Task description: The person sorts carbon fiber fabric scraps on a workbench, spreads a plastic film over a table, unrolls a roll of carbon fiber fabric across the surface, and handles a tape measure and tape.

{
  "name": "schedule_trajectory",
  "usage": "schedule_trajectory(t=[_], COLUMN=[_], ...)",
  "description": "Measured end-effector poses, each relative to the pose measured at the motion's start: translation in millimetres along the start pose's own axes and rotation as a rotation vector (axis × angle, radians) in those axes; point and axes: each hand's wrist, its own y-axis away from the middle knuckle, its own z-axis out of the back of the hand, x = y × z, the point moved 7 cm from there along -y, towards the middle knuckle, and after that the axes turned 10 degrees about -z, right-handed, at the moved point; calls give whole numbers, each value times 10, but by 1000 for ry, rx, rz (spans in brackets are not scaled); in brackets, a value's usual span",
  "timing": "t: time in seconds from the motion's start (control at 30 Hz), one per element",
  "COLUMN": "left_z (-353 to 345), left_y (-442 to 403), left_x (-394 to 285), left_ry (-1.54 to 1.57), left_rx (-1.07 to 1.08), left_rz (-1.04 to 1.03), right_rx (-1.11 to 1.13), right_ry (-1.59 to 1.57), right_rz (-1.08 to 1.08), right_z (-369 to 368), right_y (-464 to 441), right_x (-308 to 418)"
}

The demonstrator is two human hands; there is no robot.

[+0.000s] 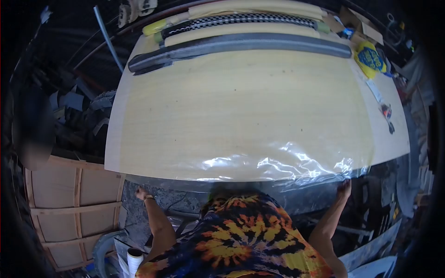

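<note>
A clear plastic film [296, 163] lies over the pale wooden board [213, 106], wrinkled and shiny toward the front right. Its near edge hangs past the board's front edge. My left hand [142, 192], with a band at the wrist, is closed at the film's hanging left corner. At the right end, my right hand [343, 189] is closed on the film's edge, just below the board. The fingertips of both hands are small and partly hidden.
A dark grey roll [241, 44] spans the board's far side, with a checkered roll [250, 21] behind. A yellow-blue bag [369, 60] and small tools [386, 113] sit at the right. A wood-framed panel [76, 208] stands lower left, near a white roll [134, 262].
</note>
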Motion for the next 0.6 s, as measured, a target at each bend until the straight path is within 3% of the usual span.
schedule_trajectory(t=[0.03,0.07,0.1,0.13,0.17,0.2,0.23,0.3,0.37,0.4,0.43,0.5,0.53,0.57,0.6], left_z=[93,64,-59,-181,-393,-678,-1004,-1768,-2611,-3003,-3343,-4027,-4336,-4611,-4915], left_y=[110,329,505,601,669,752,866,1189,1544,1804,2083,2515,2765,3000,3066], left_x=[-337,-772,-1021,-1263,-1418,-1597,-1757,-2113,-2393,-2581,-2748,-2931,-3059,-3156,-3228], left_ry=[-338,-676,-464,-424,-442,-459,-351,-288,-154,-101,-56,39,92,143,168], left_rx=[-95,-190,-85,-119,-42,29,81,426,602,723,851,961,1009,1057,1074], left_rz=[-270,-537,-626,-628,-763,-904,-975,-973,-1129,-1029,-926,-1132,-1233,-1329,-1332], right_rx=[-740,-904,-1008,-662,-957,-962,-1098,-1021,-813,-722,-525,-290,-125,-54,-44], right_ry=[-25,-27,-111,153,-62,155,522,822,818,820,912,1213,1522,1772,1803], right_rz=[87,133,237,313,551,659,805,1006,872,605,760,666,731,724,700], right_z=[-38,13,5,1079,337,466,-48,-1176,-2424,-2655,-3378,-4237,-4668,-4866,-4987], right_y=[348,513,654,216,555,470,575,557,626,411,460,366,404,430,396], right_x=[67,141,223,229,314,344,405,326,-9,-304,-549,-1225,-1519,-1841,-2062])
